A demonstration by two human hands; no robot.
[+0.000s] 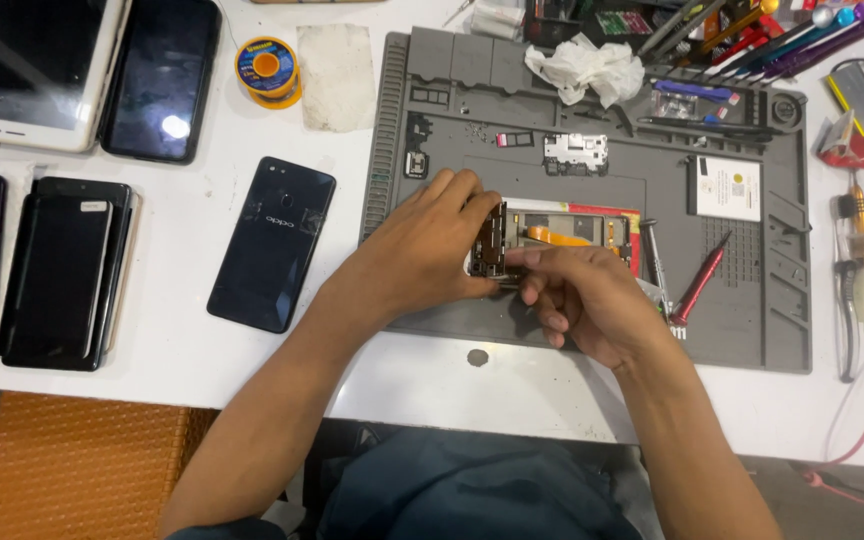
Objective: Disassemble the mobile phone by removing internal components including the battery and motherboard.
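Observation:
An opened phone [572, 232] with an orange flex cable lies on the grey repair mat [742, 320]. A small circuit board [493, 240] stands tilted up at the phone's left end. My left hand [427, 245] grips the board from the left. My right hand [577, 295] pinches its lower edge from the right, fingers pointing left. A loose metal cover plate [575, 153] lies further back on the mat.
A dark blue phone back [272, 243] lies left of the mat. Stacked phones [62, 270] and a tablet [37, 65] sit at the far left. A red screwdriver [700, 282], a crumpled tissue [587, 68], a solder spool [268, 70] and several tools are around.

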